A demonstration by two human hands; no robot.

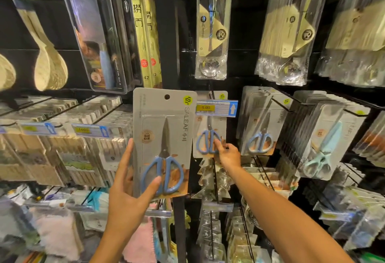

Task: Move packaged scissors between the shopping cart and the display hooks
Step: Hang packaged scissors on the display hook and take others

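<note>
Packaged scissors (164,144), 1 grey card with blue handles, stand upright in the centre of the frame, grasped by the left hand (127,187): thumb across the front over the handles, fingers running up the card's left edge. The punched hole at the top of the card is free, so this pack is on no hook. To its right, the right hand (228,154) reaches to the hanging pack (209,135) on the display hook (212,96) just right of centre, fingers touching its lower part at the blue handles; whether they pinch it or only steady it I cannot tell. A price tag (216,107) marked 5.00 sits at the hook's front end. Further right, 2 more rows of scissor packs (260,129) hang. No shopping cart is in view. By my reading, 1 pack is in transit and the hanging pack is being handled; which direction the transfer runs cannot be judged here.
</note>
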